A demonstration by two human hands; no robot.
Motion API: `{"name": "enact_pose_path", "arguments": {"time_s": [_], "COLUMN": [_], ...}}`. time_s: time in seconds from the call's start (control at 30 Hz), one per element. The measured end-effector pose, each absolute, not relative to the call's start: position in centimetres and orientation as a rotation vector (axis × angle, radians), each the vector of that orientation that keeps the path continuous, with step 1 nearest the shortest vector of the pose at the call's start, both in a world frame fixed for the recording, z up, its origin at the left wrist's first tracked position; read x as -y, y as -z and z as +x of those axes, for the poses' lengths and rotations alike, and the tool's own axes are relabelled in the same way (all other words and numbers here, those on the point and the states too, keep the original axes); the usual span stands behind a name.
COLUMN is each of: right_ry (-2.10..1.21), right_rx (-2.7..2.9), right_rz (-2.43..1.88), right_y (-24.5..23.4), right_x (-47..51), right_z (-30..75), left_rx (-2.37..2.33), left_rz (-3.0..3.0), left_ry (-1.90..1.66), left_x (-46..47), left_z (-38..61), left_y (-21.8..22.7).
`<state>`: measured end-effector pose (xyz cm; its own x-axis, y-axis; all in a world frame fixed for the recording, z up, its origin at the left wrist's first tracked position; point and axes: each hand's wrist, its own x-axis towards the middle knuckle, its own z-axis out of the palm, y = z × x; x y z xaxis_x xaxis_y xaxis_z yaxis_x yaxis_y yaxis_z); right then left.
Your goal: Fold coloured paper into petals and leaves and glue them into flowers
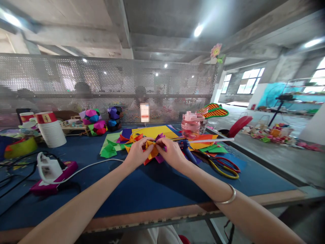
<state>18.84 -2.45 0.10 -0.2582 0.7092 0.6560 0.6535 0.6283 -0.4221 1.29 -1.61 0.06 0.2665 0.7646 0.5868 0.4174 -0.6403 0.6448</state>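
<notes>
Both hands meet over the middle of the blue table (pixel 162 189). My left hand (pixel 139 149) pinches one side of a yellow-orange folded paper piece (pixel 152 151), and my right hand (pixel 172 150) grips its other side. The fingertips cover part of its upper edge. Around and behind it lie more folded pieces in orange, red and purple, some hidden by my hands. A green folded paper piece (pixel 109 149) rests to the left of my left hand. Just right of my right hand is a blue glue gun (pixel 189 152) with a white glue stick (pixel 219 140) sticking out.
Scissors (pixel 225 167) with red and yellow handles lie at right. Behind stand a pink bottle (pixel 190 125), yellow paper sheets (pixel 158 131) and multicoloured paper balls (pixel 98 126). At left are stacked paper cups (pixel 52 130) and a purple power strip (pixel 54 178) with a white cable.
</notes>
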Motion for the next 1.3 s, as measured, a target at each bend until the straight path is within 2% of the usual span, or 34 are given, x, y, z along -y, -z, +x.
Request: {"name": "enact_pose_path", "arguments": {"time_s": [0.2, 0.4, 0.57, 0.77, 1.3], "right_ry": [0.078, -0.054, -0.150, -0.103, 0.056], "right_rx": [2.026, 1.989, 1.978, 1.983, 1.998], "right_rz": [-1.039, -1.015, -1.059, -1.089, -1.188], "right_y": [-0.2, -0.3, -0.1, 0.2, 0.6], "right_x": [2.6, 2.5, 2.4, 2.4, 3.6], "right_z": [18.9, 18.8, 18.8, 18.7, 17.8], "left_rx": [-0.931, -0.969, -0.987, -1.105, -1.263], "left_rz": [1.808, 1.674, 1.794, 2.062, 2.218], "left_ry": [-1.221, -1.228, -1.220, -1.247, -1.361], "left_x": [0.7, 0.7, 0.9, 0.7, 2.6], "left_z": [1.3, 1.2, 1.2, 1.0, 1.9], "left_y": [0.3, 0.5, 0.3, 0.6, 0.9]}}
